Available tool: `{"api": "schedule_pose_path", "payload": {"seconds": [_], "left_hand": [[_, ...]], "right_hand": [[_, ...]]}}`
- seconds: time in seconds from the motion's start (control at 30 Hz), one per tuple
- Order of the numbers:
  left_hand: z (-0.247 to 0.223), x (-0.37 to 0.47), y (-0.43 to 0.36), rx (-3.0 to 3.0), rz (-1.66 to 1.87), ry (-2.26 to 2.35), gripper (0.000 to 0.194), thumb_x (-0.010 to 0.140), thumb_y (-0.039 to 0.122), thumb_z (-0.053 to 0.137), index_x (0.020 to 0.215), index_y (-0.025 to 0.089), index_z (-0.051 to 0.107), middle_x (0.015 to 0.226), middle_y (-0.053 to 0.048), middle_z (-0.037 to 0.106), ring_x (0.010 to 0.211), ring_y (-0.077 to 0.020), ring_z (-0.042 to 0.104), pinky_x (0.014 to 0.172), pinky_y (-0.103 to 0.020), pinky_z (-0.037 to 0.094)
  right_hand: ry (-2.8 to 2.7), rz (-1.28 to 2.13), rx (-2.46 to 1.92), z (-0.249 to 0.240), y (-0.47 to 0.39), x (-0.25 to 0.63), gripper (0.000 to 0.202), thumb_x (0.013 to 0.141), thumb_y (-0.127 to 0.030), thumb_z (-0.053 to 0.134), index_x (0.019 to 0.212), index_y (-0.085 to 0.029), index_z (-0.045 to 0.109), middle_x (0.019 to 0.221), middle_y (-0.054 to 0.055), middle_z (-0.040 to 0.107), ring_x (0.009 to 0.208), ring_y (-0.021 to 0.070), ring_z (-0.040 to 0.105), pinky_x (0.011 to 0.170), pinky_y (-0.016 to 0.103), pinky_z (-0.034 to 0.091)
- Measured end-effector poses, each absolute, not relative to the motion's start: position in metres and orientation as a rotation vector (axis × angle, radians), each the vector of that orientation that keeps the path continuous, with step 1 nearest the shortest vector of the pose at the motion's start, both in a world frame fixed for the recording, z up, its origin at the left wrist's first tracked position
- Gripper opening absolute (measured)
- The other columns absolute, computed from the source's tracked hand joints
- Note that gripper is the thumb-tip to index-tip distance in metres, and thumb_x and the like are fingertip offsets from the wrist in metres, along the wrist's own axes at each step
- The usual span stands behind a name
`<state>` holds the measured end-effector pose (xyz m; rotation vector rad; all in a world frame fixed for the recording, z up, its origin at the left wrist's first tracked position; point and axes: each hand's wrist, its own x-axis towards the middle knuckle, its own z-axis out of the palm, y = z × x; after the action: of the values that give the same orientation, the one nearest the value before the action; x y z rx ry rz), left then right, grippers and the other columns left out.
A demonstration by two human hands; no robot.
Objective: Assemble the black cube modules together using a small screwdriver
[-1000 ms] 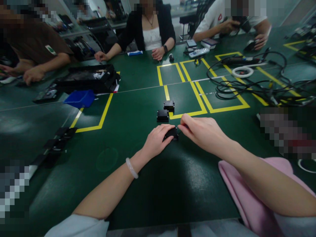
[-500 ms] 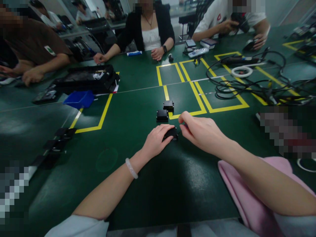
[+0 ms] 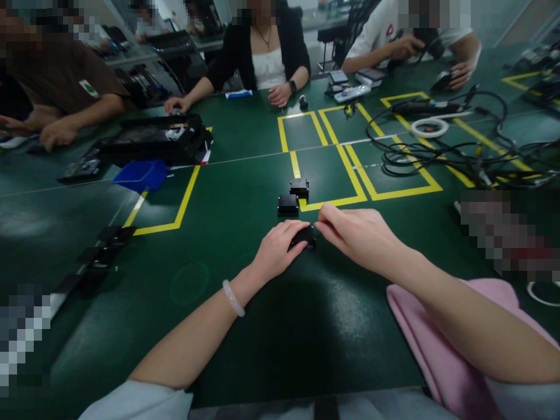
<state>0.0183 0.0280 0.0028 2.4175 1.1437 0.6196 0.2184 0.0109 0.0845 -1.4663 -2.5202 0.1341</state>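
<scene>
Held black box [image 3: 306,235]: is sitting on the desk [image 3: 258,356] between both hands; its left part is hiding under a palm, and its long axis seems to be running sideways, from one hand toward the other.
Left hand [image 3: 277,248]: is covering the box's left side, fingers along the far edge and thumb along the near edge; this grip is clasping the box.
Right hand [image 3: 356,230]: is hovering just right of the box, finger and thumb pressed together; this grip seems to be pinching a thin dark piece [image 3: 318,235], too small to name.
Box's right end: is facing the right grip, with the dark piece pointing at it; whether they are touching, I cannot tell.
Nearer hand: the left is touching the box, while the right is standing just beside it.
Beyond the box: nearer loose box [image 3: 288,205] and farther loose box [image 3: 299,186] are standing close together, slightly leftward.
</scene>
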Motion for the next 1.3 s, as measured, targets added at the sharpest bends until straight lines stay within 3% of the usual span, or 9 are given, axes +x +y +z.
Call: {"api": "schedule_pose_path", "payload": {"seconds": [0.13,0.33,0.5,0.7,0.87,1.03,1.2,1.3], "left_hand": [[0.0018,0.0183,0.0284,2.424,0.615,1.142,0.036,0.091,0.027,0.049,0.126,0.022,0.048,0.125,-0.007,0.056,0.114,-0.0227,0.053,0.097,-0.041,0.044],[0.0009,0.0179,0.0289,2.427,0.622,1.133,0.035,0.091,0.027,0.049,0.125,0.021,0.049,0.124,-0.008,0.056,0.113,-0.0232,0.053,0.097,-0.042,0.045],[0.0019,0.0182,0.0287,2.424,0.603,1.147,0.036,0.091,0.027,0.049,0.126,0.022,0.048,0.125,-0.007,0.055,0.114,-0.0229,0.052,0.098,-0.042,0.044],[0.0017,0.0182,0.0286,2.417,0.609,1.139,0.035,0.091,0.027,0.049,0.125,0.022,0.049,0.125,-0.007,0.056,0.113,-0.0228,0.053,0.097,-0.042,0.045],[0.0017,0.0183,0.0285,2.412,0.636,1.135,0.036,0.091,0.026,0.049,0.126,0.021,0.048,0.124,-0.008,0.056,0.114,-0.0236,0.053,0.098,-0.042,0.044],[0.0023,0.0180,0.0285,2.413,0.618,1.129,0.035,0.091,0.028,0.048,0.125,0.021,0.049,0.124,-0.008,0.056,0.113,-0.0232,0.053,0.097,-0.043,0.045],[0.0013,0.0179,0.0289,2.421,0.619,1.133,0.036,0.090,0.026,0.050,0.125,0.021,0.048,0.125,-0.008,0.055,0.114,-0.0229,0.052,0.098,-0.042,0.044],[0.0008,0.0180,0.0289,2.418,0.621,1.135,0.035,0.090,0.026,0.050,0.125,0.022,0.049,0.124,-0.007,0.056,0.114,-0.0227,0.052,0.099,-0.042,0.044]], "right_hand": [[-2.467,0.136,-1.477,0.0835,0.0111,0.2177,0.016,0.092,-0.026,0.037,0.102,-0.018,0.047,0.076,-0.001,0.065,0.062,0.0139,0.060,0.052,0.025,0.027],[-2.506,0.102,-1.488,0.0835,0.0116,0.2188,0.024,0.096,-0.037,0.033,0.091,-0.019,0.049,0.074,0.000,0.065,0.065,0.0156,0.061,0.053,0.026,0.027],[-2.452,0.087,-1.490,0.0814,0.0120,0.2191,0.017,0.093,-0.027,0.037,0.103,-0.018,0.047,0.077,0.000,0.064,0.062,0.0140,0.059,0.052,0.025,0.027],[-2.502,0.070,-1.491,0.0815,0.0120,0.2195,0.022,0.095,-0.036,0.035,0.095,-0.019,0.049,0.073,0.000,0.065,0.063,0.0151,0.060,0.052,0.025,0.027],[-2.465,0.081,-1.444,0.0811,0.0120,0.2190,0.017,0.092,-0.026,0.039,0.104,-0.018,0.047,0.075,-0.001,0.065,0.062,0.0137,0.060,0.051,0.025,0.027],[-2.493,0.064,-1.450,0.0791,0.0135,0.2188,0.021,0.095,-0.035,0.036,0.093,-0.019,0.049,0.074,-0.001,0.064,0.062,0.0141,0.060,0.052,0.025,0.028],[-2.459,0.072,-1.390,0.0775,0.0140,0.2192,0.015,0.093,-0.026,0.038,0.100,-0.018,0.048,0.080,0.001,0.065,0.067,0.0136,0.061,0.055,0.024,0.030],[-2.479,0.087,-1.433,0.0800,0.0127,0.2190,0.019,0.094,-0.032,0.036,0.096,-0.018,0.049,0.076,0.000,0.064,0.066,0.0147,0.061,0.054,0.025,0.030]]}}
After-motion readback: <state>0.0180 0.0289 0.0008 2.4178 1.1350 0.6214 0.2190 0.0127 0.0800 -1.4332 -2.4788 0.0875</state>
